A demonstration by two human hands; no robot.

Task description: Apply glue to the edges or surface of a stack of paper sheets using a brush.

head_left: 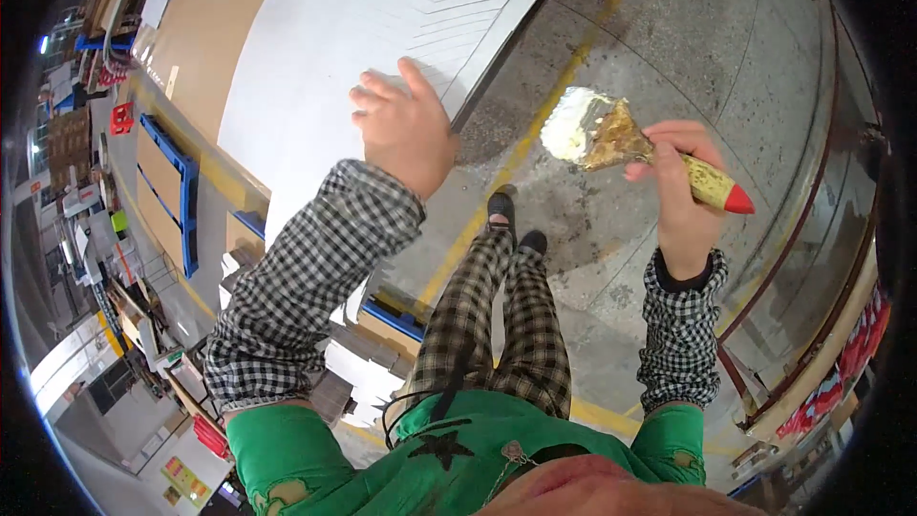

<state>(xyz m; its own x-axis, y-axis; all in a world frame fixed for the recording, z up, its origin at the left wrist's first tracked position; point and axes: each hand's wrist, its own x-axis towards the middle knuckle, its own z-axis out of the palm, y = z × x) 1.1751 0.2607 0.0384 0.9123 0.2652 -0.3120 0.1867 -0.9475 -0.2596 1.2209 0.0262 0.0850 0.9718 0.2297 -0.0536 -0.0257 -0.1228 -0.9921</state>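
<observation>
Concrete floor [707,48], grey and stained, fills the upper right of the frame, a yellow line [576,62] crossing it. White sheets [315,57] overlap at upper left of centre, edges stepped in thin ridges. Left hand [406,129] over their right margin, fingers apart, holding nothing; can't tell whether it touches. Right hand [683,191], right of centre, has its fingers closed round the handle of what looks like a flat brush [621,139], held over the floor, apart from the sheets. My judgement: carry it steady, loaded end near level so nothing drips, and clear of the checked sleeve [681,339]; a light but sure grip should do. Brush itself: mottled yellow handle, red butt, brown crusted middle, head thick with lumpy white paste.
</observation>
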